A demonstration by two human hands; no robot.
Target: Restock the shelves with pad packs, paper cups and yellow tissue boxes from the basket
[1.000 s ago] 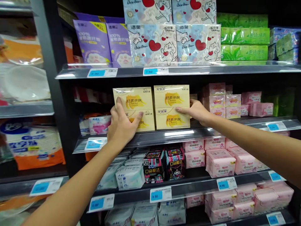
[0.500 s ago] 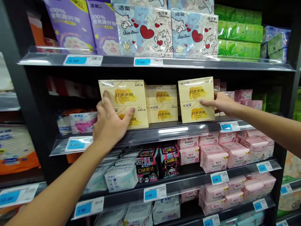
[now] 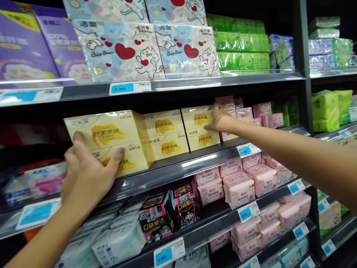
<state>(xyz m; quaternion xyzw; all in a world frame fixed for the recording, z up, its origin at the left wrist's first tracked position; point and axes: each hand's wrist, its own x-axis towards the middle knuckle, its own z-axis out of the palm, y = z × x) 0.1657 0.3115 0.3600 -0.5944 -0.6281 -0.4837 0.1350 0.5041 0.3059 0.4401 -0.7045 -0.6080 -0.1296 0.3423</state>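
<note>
Three side-by-side columns of pale yellow boxes, each two high, stand on the middle shelf. My left hand (image 3: 90,171) is wrapped round the left column of yellow boxes (image 3: 111,126), thumb and a fingertip on its front; this column juts forward. The middle column of yellow boxes (image 3: 166,136) stands untouched. At the right column of yellow boxes (image 3: 199,124), my right hand (image 3: 219,117) grips the right edge, thumb on the front; some of its fingers are hidden. The right column sits close against the middle one.
The shelf above holds blue heart-print packs (image 3: 119,52), purple packs (image 3: 21,48) and green packs (image 3: 242,61). Beneath are pink packs (image 3: 238,190), black-and-pink boxes (image 3: 184,203) and pale packs (image 3: 119,238). A shelf edge (image 3: 167,163) with price tags (image 3: 248,150) runs below the yellow boxes.
The right column of yellow boxes has moved left against the middle column and stands straighter, my right hand still on it. My left hand stays on its column. The view has turned right.
</note>
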